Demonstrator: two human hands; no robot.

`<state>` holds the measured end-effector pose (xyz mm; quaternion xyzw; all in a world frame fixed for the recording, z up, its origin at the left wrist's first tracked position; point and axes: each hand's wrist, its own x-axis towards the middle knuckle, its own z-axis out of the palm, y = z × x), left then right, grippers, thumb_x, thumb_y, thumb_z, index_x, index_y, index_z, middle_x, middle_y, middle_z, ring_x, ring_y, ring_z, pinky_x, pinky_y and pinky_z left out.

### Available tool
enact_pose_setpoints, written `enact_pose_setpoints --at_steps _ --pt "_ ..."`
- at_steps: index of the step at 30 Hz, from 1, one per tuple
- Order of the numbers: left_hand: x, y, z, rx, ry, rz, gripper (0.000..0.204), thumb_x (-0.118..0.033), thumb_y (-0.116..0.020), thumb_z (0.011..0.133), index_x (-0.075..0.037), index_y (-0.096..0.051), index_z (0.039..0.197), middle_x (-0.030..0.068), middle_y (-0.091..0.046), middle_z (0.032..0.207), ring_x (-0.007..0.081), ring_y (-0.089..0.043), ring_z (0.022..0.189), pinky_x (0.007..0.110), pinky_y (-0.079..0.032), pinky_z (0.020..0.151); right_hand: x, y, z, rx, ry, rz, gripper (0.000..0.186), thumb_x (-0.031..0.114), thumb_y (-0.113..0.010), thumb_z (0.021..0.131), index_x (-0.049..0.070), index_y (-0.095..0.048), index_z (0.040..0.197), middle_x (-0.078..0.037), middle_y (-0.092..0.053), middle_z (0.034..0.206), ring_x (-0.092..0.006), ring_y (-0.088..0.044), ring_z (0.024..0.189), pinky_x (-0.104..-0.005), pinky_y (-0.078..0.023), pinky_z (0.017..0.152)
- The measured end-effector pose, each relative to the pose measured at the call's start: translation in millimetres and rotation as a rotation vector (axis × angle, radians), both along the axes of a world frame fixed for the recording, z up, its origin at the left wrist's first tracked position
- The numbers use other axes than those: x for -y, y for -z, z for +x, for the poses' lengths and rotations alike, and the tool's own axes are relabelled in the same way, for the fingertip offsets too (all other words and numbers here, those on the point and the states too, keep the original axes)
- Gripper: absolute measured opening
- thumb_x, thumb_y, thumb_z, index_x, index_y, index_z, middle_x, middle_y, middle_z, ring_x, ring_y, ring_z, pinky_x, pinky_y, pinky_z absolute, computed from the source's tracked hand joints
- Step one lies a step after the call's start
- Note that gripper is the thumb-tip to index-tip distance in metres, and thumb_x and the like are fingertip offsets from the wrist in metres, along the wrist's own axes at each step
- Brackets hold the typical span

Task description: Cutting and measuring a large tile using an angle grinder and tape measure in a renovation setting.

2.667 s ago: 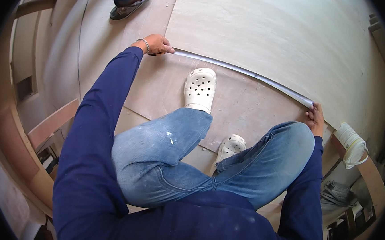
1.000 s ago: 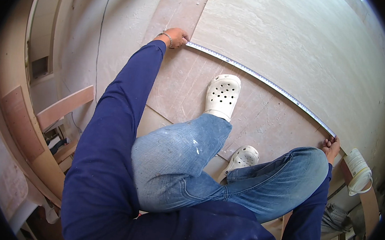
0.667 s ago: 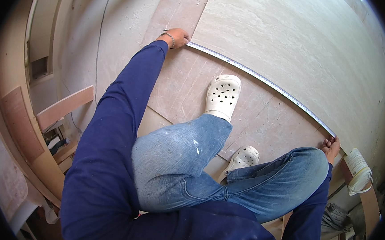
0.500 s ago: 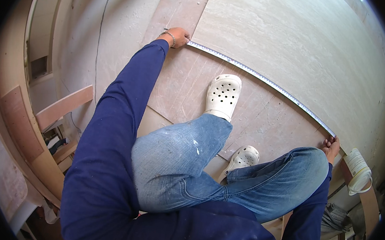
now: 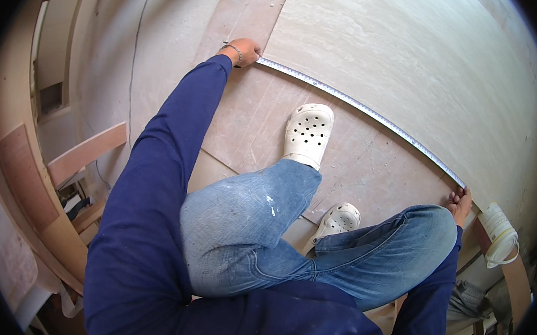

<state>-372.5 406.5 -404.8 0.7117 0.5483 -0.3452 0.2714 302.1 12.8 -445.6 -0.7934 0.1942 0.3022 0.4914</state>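
A white measuring tape (image 5: 360, 105) is stretched along the near edge of a large pale, stone-patterned panel (image 5: 401, 52). At its far left end, my left hand (image 5: 245, 51) pinches the tape by the panel's corner. My right hand (image 5: 460, 204) is closed on the other end, beside my raised knee; part of its fingers and whatever lies in the palm are hidden. Under the tape and on my side of it lies a scratched brownish board (image 5: 253, 116).
My feet, in white clogs (image 5: 309, 132), rest on the board. A white tub with a handle (image 5: 500, 236) stands at the right on a wooden piece. Curved wooden framing (image 5: 25, 169) and a short wooden slat (image 5: 88, 152) are at the left.
The view has shifted very slightly, so the scene sits a little further left. Both hands keep their hold on the tape.
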Motion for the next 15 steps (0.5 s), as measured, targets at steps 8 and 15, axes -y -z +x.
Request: enact_pose_setpoints --at_steps 8,15 --pt "-1.1 2.5 -6.4 0.062 -0.101 -0.033 0.021 -0.024 -0.061 0.092 -0.01 -0.071 0.104 0.0128 -0.071 0.09 0.0239 -0.066 0.081 0.036 -0.051 0.076 6.7 4.7 4.2 -0.014 0.001 0.012 0.014 0.026 -0.063 0.097 0.012 -0.061 0.094 0.0 -0.066 0.075 -0.0074 -0.039 0.043 -0.027 -0.047 0.047" --pt "-7.0 10.5 -5.3 0.075 0.023 0.009 0.025 -0.023 -0.059 0.09 -0.011 -0.071 0.108 0.0154 -0.072 0.097 0.0308 -0.067 0.09 0.04 -0.052 0.081 13.5 1.3 9.2 -0.042 -0.031 -0.001 0.028 0.038 -0.062 0.095 0.011 -0.057 0.093 0.0 -0.06 0.071 -0.0089 -0.037 0.043 -0.0266 -0.044 0.045"
